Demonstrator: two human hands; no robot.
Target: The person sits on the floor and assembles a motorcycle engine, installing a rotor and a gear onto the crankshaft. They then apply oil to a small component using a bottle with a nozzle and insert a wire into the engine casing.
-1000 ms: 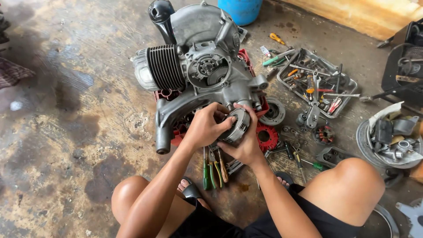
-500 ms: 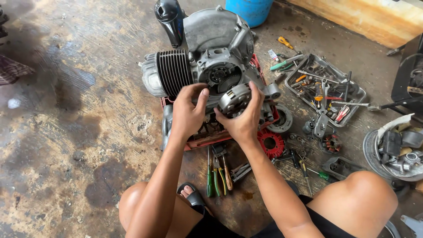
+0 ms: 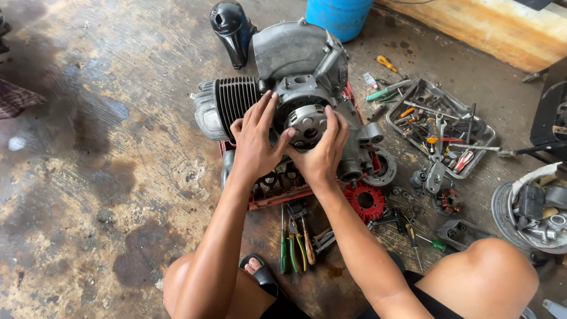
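A grey scooter engine (image 3: 295, 59) with a finned cylinder (image 3: 233, 100) lies on a red crate (image 3: 277, 198) on the concrete floor. Both my hands hold a round grey flywheel (image 3: 307, 125) with holes against the engine's side opening. My left hand (image 3: 257, 139) grips its left edge, fingers spread up over the casing. My right hand (image 3: 325, 150) cups its lower right edge, thumb across the face. My bare knees are at the bottom of the view.
A metal tray (image 3: 478, 156) of wrenches and screwdrivers lies at the right. A red fan ring (image 3: 365, 201), pliers (image 3: 292, 242), a black cowl (image 3: 231, 29), a blue barrel (image 3: 342, 15) and a wheel hub (image 3: 531, 207) surround the engine. Bare stained floor spreads left.
Both hands have lifted the flywheel from low beside the engine up to the round opening in its side. The view has shifted, so the engine sits lower in the picture.
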